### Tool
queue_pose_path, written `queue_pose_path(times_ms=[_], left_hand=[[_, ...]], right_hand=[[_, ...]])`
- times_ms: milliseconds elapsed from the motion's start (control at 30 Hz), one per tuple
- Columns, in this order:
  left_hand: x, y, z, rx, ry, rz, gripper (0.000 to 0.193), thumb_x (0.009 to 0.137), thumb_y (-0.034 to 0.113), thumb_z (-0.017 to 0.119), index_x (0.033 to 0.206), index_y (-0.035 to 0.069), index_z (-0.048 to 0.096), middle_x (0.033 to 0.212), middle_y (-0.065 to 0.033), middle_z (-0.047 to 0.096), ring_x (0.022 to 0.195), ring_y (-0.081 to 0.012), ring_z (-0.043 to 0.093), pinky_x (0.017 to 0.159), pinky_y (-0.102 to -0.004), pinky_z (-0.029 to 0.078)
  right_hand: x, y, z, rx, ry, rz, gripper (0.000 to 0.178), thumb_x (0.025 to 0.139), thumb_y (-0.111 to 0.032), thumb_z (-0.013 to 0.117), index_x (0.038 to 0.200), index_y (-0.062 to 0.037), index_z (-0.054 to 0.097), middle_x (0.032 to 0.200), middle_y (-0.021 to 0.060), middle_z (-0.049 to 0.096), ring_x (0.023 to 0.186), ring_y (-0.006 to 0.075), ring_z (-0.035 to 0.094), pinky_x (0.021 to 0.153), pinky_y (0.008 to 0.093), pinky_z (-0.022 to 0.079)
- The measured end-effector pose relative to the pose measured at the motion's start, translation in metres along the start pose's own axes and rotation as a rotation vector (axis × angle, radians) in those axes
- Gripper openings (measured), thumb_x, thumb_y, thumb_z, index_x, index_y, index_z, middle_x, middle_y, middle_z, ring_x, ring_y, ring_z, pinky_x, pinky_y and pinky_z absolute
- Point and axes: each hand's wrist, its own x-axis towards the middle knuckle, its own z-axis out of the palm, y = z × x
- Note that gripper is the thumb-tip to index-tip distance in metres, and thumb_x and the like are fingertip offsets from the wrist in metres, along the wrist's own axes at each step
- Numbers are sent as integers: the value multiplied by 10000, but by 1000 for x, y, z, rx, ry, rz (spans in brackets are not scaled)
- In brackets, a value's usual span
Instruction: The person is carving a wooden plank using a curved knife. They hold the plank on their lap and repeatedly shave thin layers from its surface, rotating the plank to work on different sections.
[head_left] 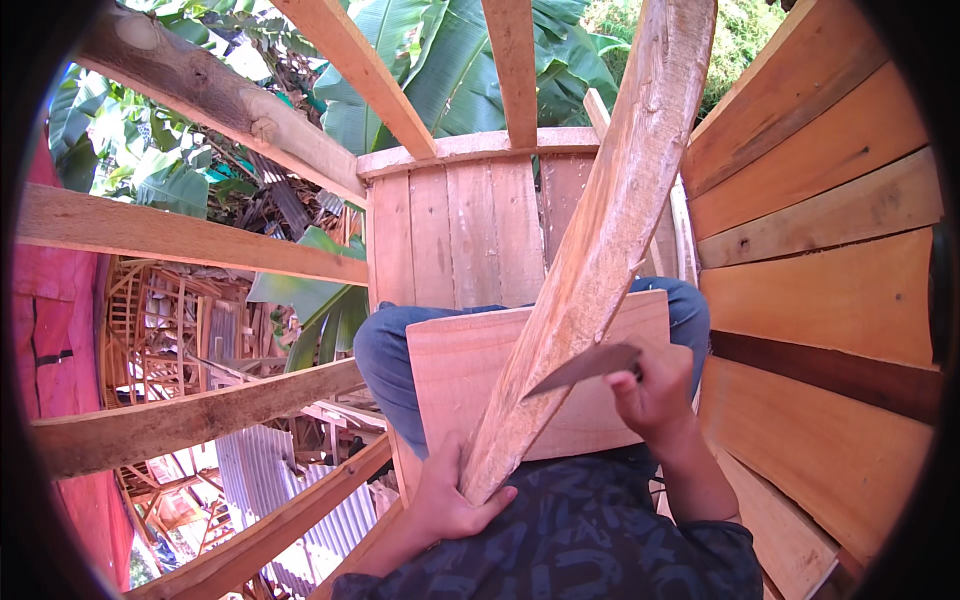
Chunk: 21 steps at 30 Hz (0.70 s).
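Observation:
A long, rough-edged wooden plank point(610, 210) slants from my lap up toward the far right. My left hand point(452, 493) is wrapped round its near end, thumb on one side and fingers on the other. In my right hand point(655, 390) is a knife point(582, 370), its dark pointed blade lying across the plank and pointing left. The fist hides most of the knife's handle. Beneath the plank, a flat wooden board point(455, 350) rests over my crossed legs in blue jeans point(385, 350).
I sit on a plank floor point(460, 230) with a raised beam point(470, 147) at its far edge. Wooden boards point(810, 310) form a wall close on my right. Spaced beams point(200, 240) stand on the left, with corrugated metal sheets point(255, 470) below. Banana leaves point(430, 80) hang beyond.

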Motion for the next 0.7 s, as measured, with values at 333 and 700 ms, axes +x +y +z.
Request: queue_pose_path(times_ms=[333, 700], left_hand=[[2, 12, 1, 31, 32, 10, 587, 676, 208, 797, 1092, -15, 449, 886, -170, 591, 799, -263, 615, 710, -343, 473], [-2, 6, 0, 110, 42, 32, 553, 679, 204, 795, 1062, -17, 461, 894, -163, 595, 803, -246, 617, 699, -347, 475]], right_hand=[[0, -17, -7, -49, -126, -7, 479, 809, -485, 675, 646, -48, 566, 536, 105, 509, 488, 299, 555, 445, 371, 409], [-15, -11, 2, -27, -92, 30, 473, 788, -495, 689, 620, -70, 565, 517, 89, 500, 460, 282, 550, 429, 365, 417]])
